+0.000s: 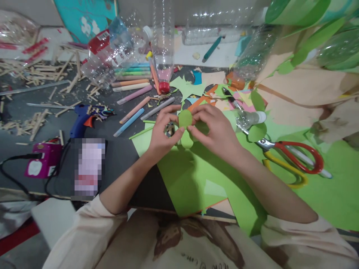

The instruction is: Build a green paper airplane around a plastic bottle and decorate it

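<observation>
- Fingers (180, 133) of our left hand (161, 136) are pinching the left edge of a green cutout (185, 118), the thumb pressing near its narrow waist, probably because that spot is giving good control over so small a piece.
- Fingers of our right hand (215, 125) are clamping the opposite edge, seemingly to balance the hold and leave the rounded lobes showing; how far the tips are reaching behind, we cannot tell.
- The cutout is hanging between both hands, above a green sheet (182, 190) and in front of our chest, likely so we are viewing it squarely.
- Scissors (280, 147) are lying right of our right hand, handles pointing away from the cutout, presumably within easy reach.
- Markers (130, 121) are lying beyond our left hand, perhaps leaving us elbow room.
- The glue gun (80, 120) is resting farther left among sticks (39, 123), apparently clear of the paper.
- A phone (88, 168) is lying near our left forearm, its screen being too blurred for reading.
</observation>
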`<action>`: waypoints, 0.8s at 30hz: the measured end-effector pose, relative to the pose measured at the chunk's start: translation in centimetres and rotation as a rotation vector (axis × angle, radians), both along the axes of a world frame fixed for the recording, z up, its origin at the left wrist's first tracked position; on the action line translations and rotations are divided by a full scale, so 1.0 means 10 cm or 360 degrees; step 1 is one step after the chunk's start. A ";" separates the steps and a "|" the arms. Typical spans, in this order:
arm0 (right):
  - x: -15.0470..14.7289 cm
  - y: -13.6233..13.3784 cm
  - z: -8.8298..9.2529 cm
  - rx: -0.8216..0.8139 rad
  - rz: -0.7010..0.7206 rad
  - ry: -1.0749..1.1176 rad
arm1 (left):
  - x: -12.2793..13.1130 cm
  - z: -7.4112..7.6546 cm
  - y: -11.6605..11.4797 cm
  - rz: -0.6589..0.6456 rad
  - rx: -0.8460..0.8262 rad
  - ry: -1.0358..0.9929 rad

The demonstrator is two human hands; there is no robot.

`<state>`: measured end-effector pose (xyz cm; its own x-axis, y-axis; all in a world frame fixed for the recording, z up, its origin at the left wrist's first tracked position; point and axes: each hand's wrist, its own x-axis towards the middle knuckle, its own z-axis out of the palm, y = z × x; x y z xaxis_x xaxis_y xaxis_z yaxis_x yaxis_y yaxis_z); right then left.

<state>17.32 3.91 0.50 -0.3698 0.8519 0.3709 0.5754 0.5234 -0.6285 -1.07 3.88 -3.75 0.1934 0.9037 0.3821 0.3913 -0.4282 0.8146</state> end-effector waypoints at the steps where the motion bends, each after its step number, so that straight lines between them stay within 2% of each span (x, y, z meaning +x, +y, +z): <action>1: 0.00 0.00 0.00 0.0000 -0.0006 0.0001 | 0.01 -0.01 0.00 -0.0001 -0.0017 -0.0033; 7: 0.02 0.01 0.01 -0.0011 0.0014 0.0003 | 0.02 -0.02 0.00 -0.0024 -0.0038 -0.0132; 13: 0.07 -0.01 0.07 -0.0053 0.0161 -0.0013 | -0.02 0.03 -0.02 -0.0048 0.0003 -0.0016; 20: 0.06 0.00 0.04 -0.0008 0.0141 -0.0009 | 0.00 0.00 -0.05 -0.0025 0.0049 -0.0040; 24: 0.06 0.00 0.05 -0.0067 0.0155 -0.0030 | 0.00 -0.01 -0.06 -0.0043 0.0088 -0.0073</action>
